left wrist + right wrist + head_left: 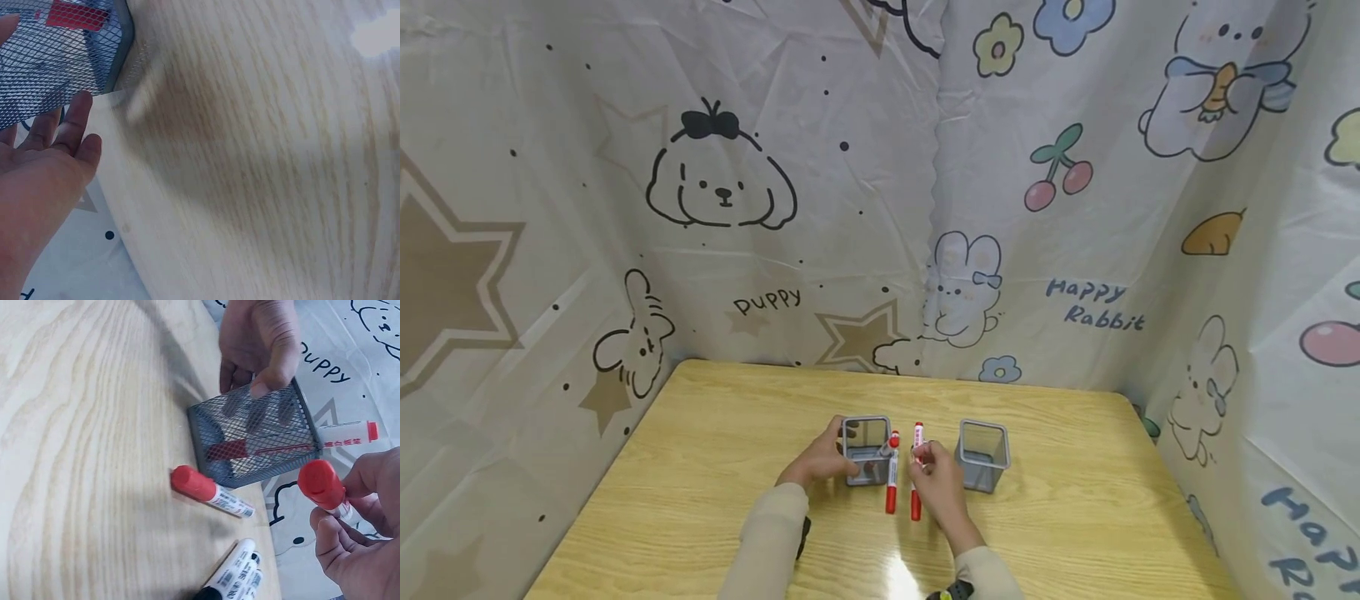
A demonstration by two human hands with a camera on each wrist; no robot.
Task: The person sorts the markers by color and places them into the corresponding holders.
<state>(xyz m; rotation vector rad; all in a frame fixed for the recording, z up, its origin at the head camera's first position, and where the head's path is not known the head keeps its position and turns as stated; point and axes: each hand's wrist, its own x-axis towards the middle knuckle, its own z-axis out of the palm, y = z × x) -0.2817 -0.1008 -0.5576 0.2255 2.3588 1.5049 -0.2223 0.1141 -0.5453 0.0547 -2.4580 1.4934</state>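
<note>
My left hand grips a grey mesh pen holder, thumb on one side and fingers on the other. Inside it leans a red whiteboard marker, cap down, its white end sticking out above the rim; the cap shows through the mesh in the left wrist view. Between finger and thumb, my right hand pinches a second red marker, its red cap pointing towards the person. A third red marker lies on the table beside the left pen holder, to the left of the pinched one.
Another mesh pen holder stands just right of my right hand. Several black-capped white markers lie on the table in the right wrist view. The wooden table ends at a patterned cloth behind and at the sides.
</note>
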